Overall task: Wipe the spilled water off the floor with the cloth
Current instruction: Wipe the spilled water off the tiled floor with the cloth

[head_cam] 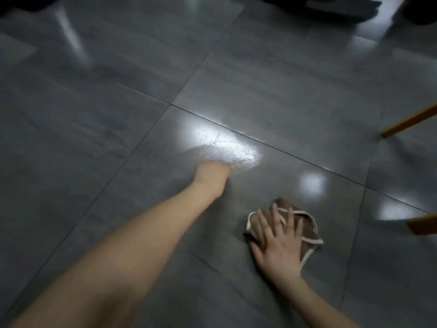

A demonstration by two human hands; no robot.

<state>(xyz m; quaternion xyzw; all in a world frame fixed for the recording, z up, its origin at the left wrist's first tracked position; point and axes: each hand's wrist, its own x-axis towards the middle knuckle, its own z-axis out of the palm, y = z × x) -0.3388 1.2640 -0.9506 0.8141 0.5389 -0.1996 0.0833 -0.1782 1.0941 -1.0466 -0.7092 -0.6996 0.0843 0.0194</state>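
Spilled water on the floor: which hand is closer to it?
Left. The left hand is at the near edge of the spilled water; the right hand lies flat on the brown cloth, apart from the water and nearer the person.

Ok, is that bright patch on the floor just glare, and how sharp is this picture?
Head view: lamp glare lies on the speckled wet patch of the grey tiled floor; the smaller round spot right of it is smooth reflection; the left hand is blurred, the right hand on the brown white-edged cloth sharper.
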